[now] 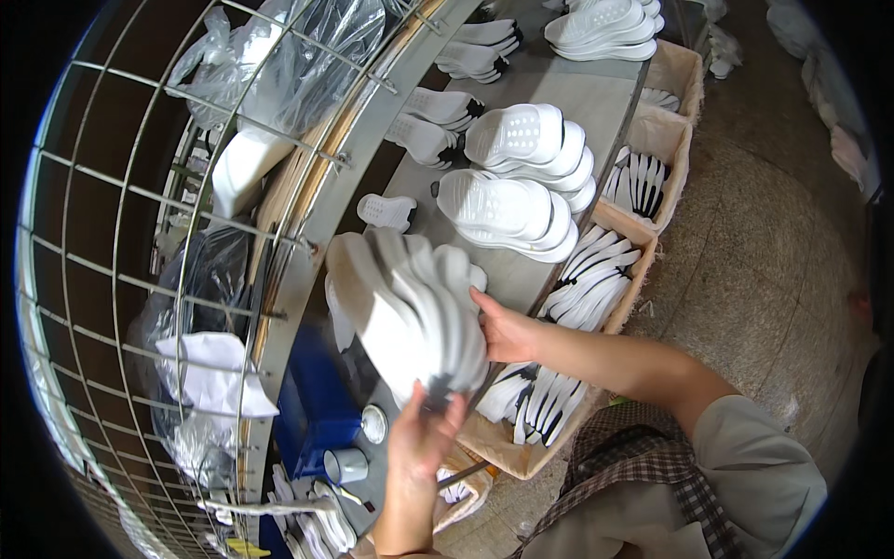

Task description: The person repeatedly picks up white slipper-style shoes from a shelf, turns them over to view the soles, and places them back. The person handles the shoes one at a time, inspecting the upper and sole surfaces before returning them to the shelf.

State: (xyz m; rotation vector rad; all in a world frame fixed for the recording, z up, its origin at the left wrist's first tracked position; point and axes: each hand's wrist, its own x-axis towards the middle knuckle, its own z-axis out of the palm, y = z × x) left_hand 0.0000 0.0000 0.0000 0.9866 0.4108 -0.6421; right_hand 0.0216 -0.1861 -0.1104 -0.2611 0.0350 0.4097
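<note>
Between my two hands is a bunch of white shoe soles (419, 307), tilted and partly smeared by motion above the grey bench. My left hand (428, 430) grips its lower end, where a dark patch shows. At the right side of the bunch, my right hand (507, 331) is closed on the soles, its thumb uppermost. Just beyond lie two stacks of white soles, a nearer stack (498, 210) and a farther stack (521, 140). A small single sole (386, 211) rests left of them. The hidden sides of the held bunch conceal some of my fingertips.
Along the bench's right edge stand lined bins, one bin (535, 458) close to me, holding white and black soles. More sole stacks (601, 28) are at the far end. Left are a wire rack (116, 191), blue bin (317, 410) and white mug (346, 466).
</note>
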